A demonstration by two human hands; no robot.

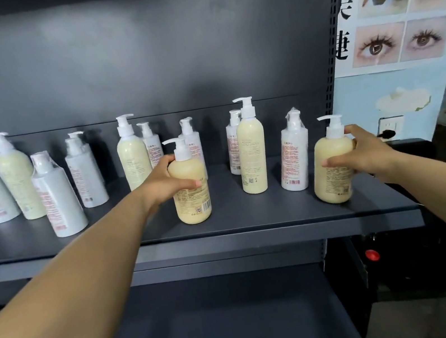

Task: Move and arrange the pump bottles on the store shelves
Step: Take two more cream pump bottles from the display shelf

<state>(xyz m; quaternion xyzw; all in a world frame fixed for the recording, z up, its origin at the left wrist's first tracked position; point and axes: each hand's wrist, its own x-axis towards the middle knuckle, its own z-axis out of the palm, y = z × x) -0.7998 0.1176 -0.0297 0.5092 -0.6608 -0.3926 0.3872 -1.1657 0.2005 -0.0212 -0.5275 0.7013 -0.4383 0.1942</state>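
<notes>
L hand grip curled round cream bottle, R hand likewise, 2nd bottle

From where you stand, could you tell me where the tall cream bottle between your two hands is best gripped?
Probably round the straight middle of the tall cream bottle, coming from the front. It stands upright, its front is clear, and white bottles stand close beside and behind it. The thin pump head looks a poorer hold.

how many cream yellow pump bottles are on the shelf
5: one far left, one centre-left at the back, one in the left hand, one right of centre, one in the right hand. White bottles may hide others.
</notes>
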